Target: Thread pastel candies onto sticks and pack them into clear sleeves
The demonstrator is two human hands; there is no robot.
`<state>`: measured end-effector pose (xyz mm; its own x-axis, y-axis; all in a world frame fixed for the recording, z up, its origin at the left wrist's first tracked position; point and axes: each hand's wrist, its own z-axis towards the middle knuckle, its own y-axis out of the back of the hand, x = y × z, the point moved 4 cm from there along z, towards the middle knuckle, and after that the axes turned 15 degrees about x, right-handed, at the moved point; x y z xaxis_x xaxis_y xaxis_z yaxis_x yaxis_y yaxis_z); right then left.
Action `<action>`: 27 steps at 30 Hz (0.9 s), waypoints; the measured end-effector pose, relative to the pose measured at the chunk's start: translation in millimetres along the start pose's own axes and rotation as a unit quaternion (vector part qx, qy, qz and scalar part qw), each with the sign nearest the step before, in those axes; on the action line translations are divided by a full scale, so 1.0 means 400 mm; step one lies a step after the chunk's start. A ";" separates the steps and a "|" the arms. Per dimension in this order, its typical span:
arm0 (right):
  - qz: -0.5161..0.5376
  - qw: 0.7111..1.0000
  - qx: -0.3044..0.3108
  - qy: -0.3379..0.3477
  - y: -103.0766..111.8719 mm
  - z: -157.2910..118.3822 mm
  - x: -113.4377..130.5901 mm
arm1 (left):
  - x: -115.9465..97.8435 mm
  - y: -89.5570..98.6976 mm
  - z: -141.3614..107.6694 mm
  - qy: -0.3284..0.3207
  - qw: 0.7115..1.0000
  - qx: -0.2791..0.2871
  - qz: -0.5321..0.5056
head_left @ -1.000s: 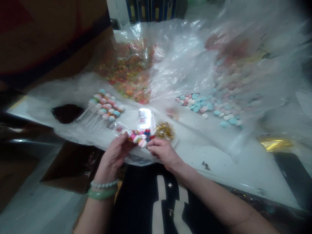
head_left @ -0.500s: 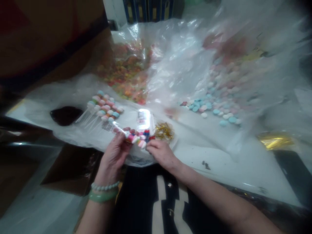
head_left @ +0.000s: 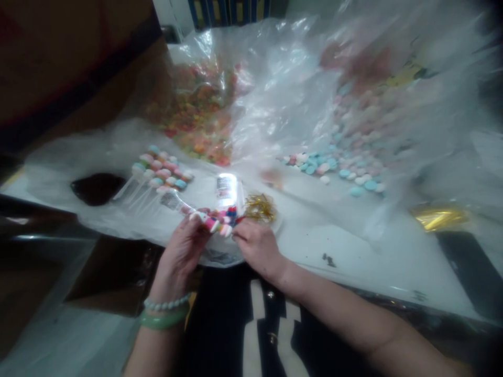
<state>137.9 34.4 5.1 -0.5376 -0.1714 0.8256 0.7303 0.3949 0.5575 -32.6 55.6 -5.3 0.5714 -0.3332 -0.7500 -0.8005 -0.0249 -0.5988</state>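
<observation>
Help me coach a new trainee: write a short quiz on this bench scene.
1. Which arm wears the green bangle, left or right?
2. True or false: the gold twist ties lie nearer the right hand than the left hand.
3. Fill in the blank: the clear wrapper held between the hands contains coloured ____.

Key: 1. left; 2. true; 3. candies.

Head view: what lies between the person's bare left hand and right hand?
In the head view, a clear-wrapped cluster of pink, white, red and blue candies lies between the left hand and the right hand, touching both.
</observation>
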 end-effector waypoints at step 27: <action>0.230 0.970 0.030 -0.080 0.016 0.022 -0.049 | -0.024 0.003 0.001 -0.042 0.997 -0.047 0.035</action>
<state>149.2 48.2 -8.2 -0.2238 0.1753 0.9587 0.8846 0.4494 0.1243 -38.9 59.2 1.2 0.5228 -0.2576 -0.8126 -0.8506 -0.0938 -0.5174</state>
